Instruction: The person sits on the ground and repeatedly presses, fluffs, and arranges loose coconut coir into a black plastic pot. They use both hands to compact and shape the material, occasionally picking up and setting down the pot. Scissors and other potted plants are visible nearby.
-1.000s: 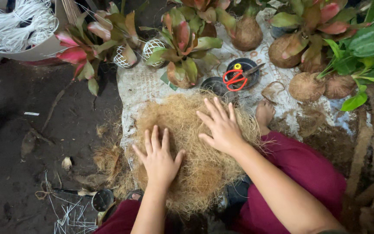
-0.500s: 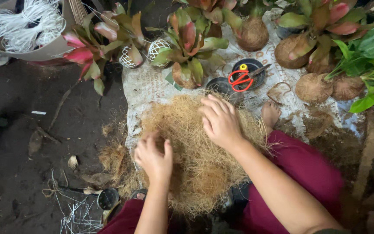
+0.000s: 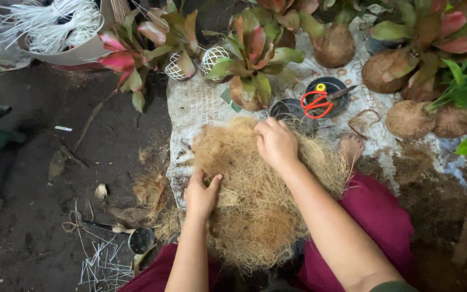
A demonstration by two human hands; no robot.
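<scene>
Left hand (image 3: 201, 194) fingers curled gripping the left edge of the tan, tangled coconut-fibre mound (image 3: 255, 200), right hand (image 3: 277, 143) fingers clenched on its top edge, just below the red-handled scissors (image 3: 315, 103); looks mid-gathering, likely pulling fibre inward.

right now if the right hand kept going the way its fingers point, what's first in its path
The right hand points up-left over the coconut fibre pile; beyond the fibre, probably the nearest bromeliad plant, though depth is unclear.
</scene>
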